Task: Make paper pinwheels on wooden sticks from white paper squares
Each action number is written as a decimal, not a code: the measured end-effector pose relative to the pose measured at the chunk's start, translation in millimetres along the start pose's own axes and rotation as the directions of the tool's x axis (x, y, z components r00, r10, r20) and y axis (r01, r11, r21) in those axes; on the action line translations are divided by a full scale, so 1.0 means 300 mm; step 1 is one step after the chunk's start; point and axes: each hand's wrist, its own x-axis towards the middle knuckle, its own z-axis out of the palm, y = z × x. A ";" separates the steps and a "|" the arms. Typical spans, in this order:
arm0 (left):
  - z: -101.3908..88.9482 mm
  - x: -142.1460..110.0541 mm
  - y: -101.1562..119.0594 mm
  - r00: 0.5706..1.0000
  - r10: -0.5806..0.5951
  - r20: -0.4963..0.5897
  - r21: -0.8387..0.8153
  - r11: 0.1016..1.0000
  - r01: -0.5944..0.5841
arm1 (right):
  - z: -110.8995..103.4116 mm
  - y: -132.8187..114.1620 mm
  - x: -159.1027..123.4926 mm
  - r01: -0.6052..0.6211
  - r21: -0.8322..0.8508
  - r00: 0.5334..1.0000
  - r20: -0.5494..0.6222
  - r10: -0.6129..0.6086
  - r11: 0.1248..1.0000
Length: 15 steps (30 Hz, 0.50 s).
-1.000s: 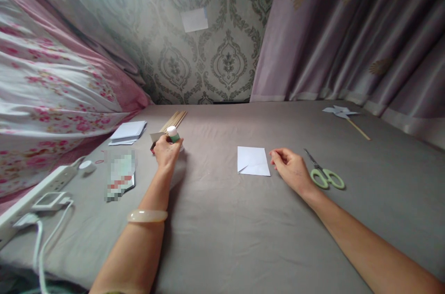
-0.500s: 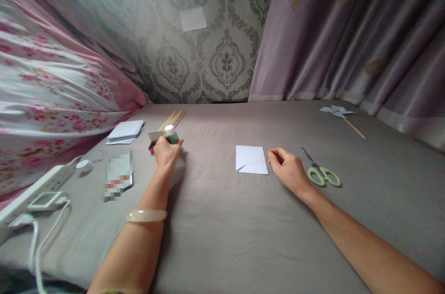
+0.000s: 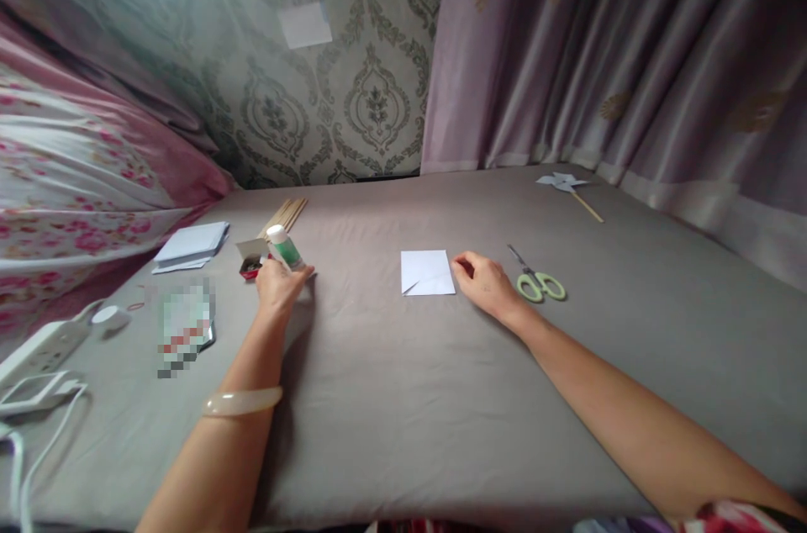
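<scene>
My left hand [image 3: 277, 285] is closed round a green glue stick with a white cap [image 3: 282, 246], held tilted just above the grey sheet [image 3: 391, 398]. A small open box with red contents [image 3: 250, 261] sits right behind that hand. My right hand [image 3: 487, 285] rests on the sheet with its fingers curled, its fingertips at the right edge of a folded white paper square [image 3: 427, 272]. Green-handled scissors [image 3: 535, 281] lie just right of that hand.
A stack of white papers [image 3: 191, 244] and a bundle of wooden sticks [image 3: 285, 215] lie at the back left. A paper pinwheel on a stick [image 3: 567, 185] lies far right. A power strip with cables [image 3: 41, 352], a small white cap [image 3: 110, 318] and a blurred packet [image 3: 185, 324] sit left.
My view has swung, so everything sits further left in the frame. The glue stick in my left hand has tilted a little. My right hand stays beside the paper.
</scene>
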 end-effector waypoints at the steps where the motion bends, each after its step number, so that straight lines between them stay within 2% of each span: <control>1: -0.006 -0.010 0.000 1.000 0.005 0.005 0.018 1.000 -0.005 | -0.002 -0.002 -0.001 0.011 -0.002 1.000 0.014 -0.011 1.000; 6: -0.028 -0.071 -0.011 0.997 0.057 0.046 0.069 0.996 -0.060 | -0.015 -0.014 -0.013 0.122 -0.002 0.990 0.074 -0.121 0.993; 9: -0.022 -0.114 -0.006 0.988 0.149 0.052 0.075 0.986 -0.152 | -0.028 -0.020 -0.021 0.211 -0.010 0.966 0.154 -0.207 0.977; 11: -0.006 -0.147 0.016 0.970 0.222 0.100 0.045 0.973 -0.228 | -0.036 -0.021 -0.025 0.277 -0.027 0.942 0.205 -0.266 0.960; 13: 0.017 -0.181 0.053 0.923 0.333 0.195 -0.059 0.943 -0.328 | -0.041 -0.020 -0.024 0.316 -0.040 0.925 0.237 -0.298 0.948; 15: 0.044 -0.214 0.103 0.813 0.507 0.286 -0.223 0.861 -0.458 | -0.043 -0.016 -0.021 0.323 -0.042 0.918 0.254 -0.303 0.945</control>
